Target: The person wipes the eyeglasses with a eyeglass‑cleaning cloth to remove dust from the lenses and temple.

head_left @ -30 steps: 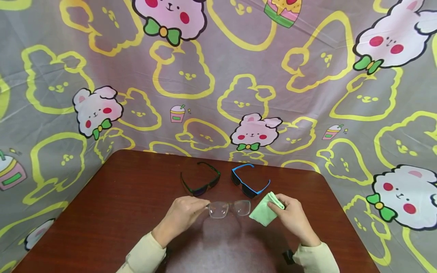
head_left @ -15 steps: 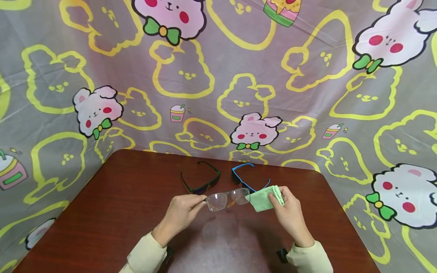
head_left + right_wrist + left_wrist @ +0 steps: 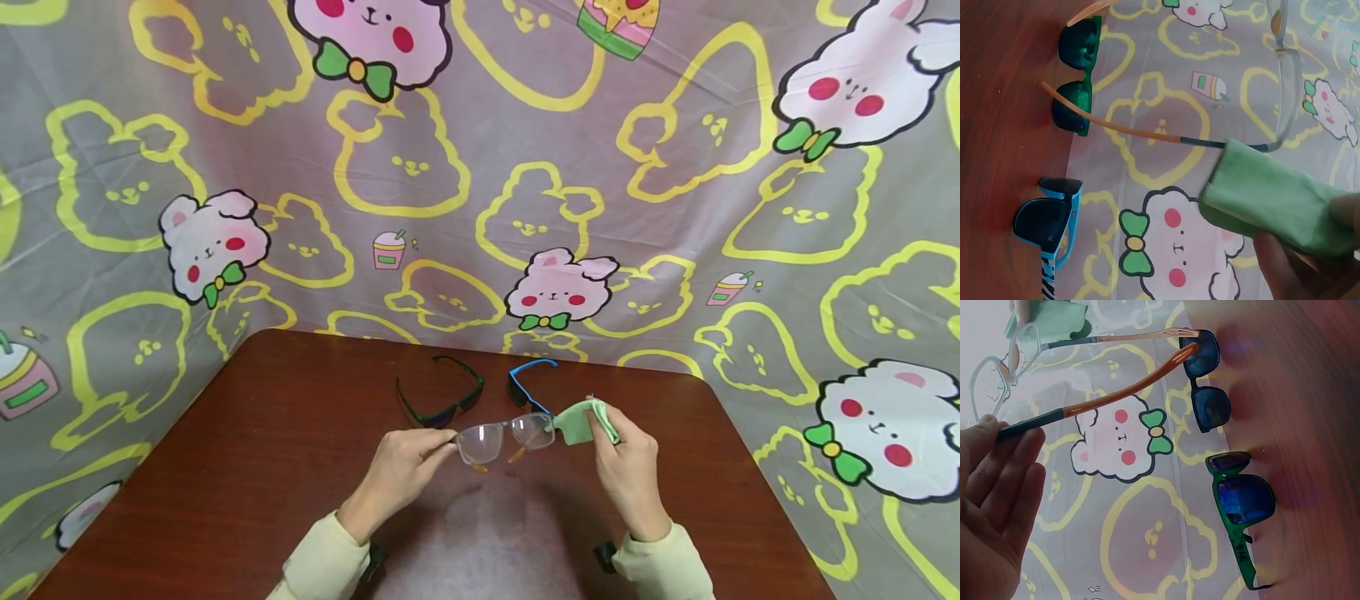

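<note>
My left hand point(image 3: 408, 467) pinches clear-framed eyeglasses point(image 3: 480, 444) between thumb and fingers at the left hinge end, holding them above the table. Their arms, dark near the hinge and orange-brown toward the tips, are unfolded, as the left wrist view point(image 3: 1100, 403) shows. In my right hand point(image 3: 632, 467) is a folded light-green cloth point(image 3: 576, 423), gripped between thumb and fingers. The cloth's free edge overlaps the right lens end of the eyeglasses; in the right wrist view the cloth point(image 3: 1266, 200) lies right at the hinge.
Green-framed sunglasses point(image 3: 442, 414) and blue-framed sunglasses point(image 3: 521, 392) lie with arms unfolded on the brown table point(image 3: 300, 417), beyond the hands. A grey curtain point(image 3: 450, 167) printed with rabbits hangs around the table's back and sides.
The eyeglasses have risen and tilted, their right end higher. My right hand has moved left and up, bringing the cloth from beside the eyeglasses to their right end.
</note>
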### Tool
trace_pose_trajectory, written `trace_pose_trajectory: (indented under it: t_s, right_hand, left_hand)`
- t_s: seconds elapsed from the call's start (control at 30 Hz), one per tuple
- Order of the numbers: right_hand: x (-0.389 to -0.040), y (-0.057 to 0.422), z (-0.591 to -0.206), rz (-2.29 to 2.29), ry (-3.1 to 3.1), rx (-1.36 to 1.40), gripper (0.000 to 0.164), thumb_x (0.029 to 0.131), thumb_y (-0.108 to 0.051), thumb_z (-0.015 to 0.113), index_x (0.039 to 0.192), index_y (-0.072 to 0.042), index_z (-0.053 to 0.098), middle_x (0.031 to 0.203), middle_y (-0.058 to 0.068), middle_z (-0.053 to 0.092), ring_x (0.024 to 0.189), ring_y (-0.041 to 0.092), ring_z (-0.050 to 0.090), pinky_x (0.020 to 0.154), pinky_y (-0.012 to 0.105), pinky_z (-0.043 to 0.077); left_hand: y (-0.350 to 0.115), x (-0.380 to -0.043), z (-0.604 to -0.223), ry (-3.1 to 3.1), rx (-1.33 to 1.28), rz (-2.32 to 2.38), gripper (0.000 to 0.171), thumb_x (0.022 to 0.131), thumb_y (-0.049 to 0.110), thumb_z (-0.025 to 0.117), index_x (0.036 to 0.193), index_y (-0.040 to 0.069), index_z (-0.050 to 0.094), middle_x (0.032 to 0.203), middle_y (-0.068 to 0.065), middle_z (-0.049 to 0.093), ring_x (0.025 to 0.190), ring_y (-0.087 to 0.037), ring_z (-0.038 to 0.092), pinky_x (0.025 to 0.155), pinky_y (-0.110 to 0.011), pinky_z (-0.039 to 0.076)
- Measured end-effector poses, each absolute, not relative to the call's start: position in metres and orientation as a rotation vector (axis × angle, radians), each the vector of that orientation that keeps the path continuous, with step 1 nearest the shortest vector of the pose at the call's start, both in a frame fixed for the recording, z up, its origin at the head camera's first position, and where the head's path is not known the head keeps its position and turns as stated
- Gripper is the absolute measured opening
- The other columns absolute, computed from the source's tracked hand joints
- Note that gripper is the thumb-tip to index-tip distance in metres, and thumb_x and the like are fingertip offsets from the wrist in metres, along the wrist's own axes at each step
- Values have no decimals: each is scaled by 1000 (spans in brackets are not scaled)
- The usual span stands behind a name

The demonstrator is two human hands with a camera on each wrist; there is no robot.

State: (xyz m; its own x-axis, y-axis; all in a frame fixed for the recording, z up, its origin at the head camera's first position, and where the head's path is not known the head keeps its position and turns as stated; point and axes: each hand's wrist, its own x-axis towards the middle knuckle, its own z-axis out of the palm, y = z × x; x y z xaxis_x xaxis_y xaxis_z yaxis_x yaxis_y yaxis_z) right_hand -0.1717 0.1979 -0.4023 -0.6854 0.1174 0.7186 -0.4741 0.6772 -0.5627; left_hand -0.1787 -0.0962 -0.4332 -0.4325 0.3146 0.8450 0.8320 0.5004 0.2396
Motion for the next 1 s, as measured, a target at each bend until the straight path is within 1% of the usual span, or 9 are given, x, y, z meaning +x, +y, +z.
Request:
trace_pose_trajectory:
  t_s: [0.17,0.27,0.4,0.47,0.5,0.6,0.7,0.9,1.0]
  right_hand:
    - [-174,195,-403,925,-2013,269,23,85,-2,68,108,-8,72,101,4,71,87,12,66,75,7,42]
    - [-174,192,-404,951,-1991,296,25,84,-1,69,108,-6,71,102,7,70,91,7,64,78,8,43]
    - [-175,186,-407,985,-1959,488,30,79,8,71,107,-3,71,103,9,70,97,6,63,84,12,44]
    - [-174,183,-409,975,-1938,630,32,77,8,71,107,-2,71,103,8,70,95,13,66,85,15,45]
    - [-174,181,-411,962,-1926,695,30,78,6,71,107,-2,71,103,8,70,93,17,67,85,16,45]
    - [-174,180,-413,926,-1915,838,21,89,-10,66,108,0,70,105,10,69,92,25,66,88,17,44]
    - [-174,179,-415,881,-1932,918,34,97,-25,55,109,4,68,111,15,66,98,31,63,94,19,41]
    - [-172,179,-415,717,-2002,1010,40,101,-25,43,117,6,63,122,19,59,115,36,53,104,26,33]
    - [-171,178,-414,656,-2002,1021,40,101,-24,41,118,4,62,123,18,59,117,35,52,105,30,32]
  left_hand:
    - [-96,-179,-435,-1988,-944,-859,16,71,5,78,86,7,74,81,-1,71,70,-11,67,59,-26,52]
    - [-95,-179,-435,-1985,-952,-854,16,71,6,78,86,7,74,81,-1,71,70,-11,68,60,-26,52]
    - [-94,-179,-436,-1982,-942,-849,16,71,7,78,87,7,74,82,0,71,71,-11,68,60,-26,52]
    - [-94,-179,-436,-1986,-926,-854,16,71,6,78,87,6,74,82,-1,72,72,-11,68,60,-26,52]
    - [-94,-179,-436,-1992,-914,-863,16,72,6,78,88,6,74,83,-2,72,72,-12,68,61,-26,52]
    - [-94,-179,-437,-2009,-878,-906,17,72,5,77,89,6,74,85,-2,72,75,-13,69,63,-25,53]
    - [-95,-178,-437,-2016,-844,-948,17,73,4,77,89,6,75,86,-2,72,77,-13,69,64,-25,53]
    - [-95,-177,-435,-1979,-836,-1011,17,73,0,77,89,6,75,86,-2,72,76,-12,68,63,-23,53]
    - [-95,-177,-434,-1963,-827,-1048,17,73,-2,76,89,5,74,86,-2,72,76,-11,68,62,-22,52]
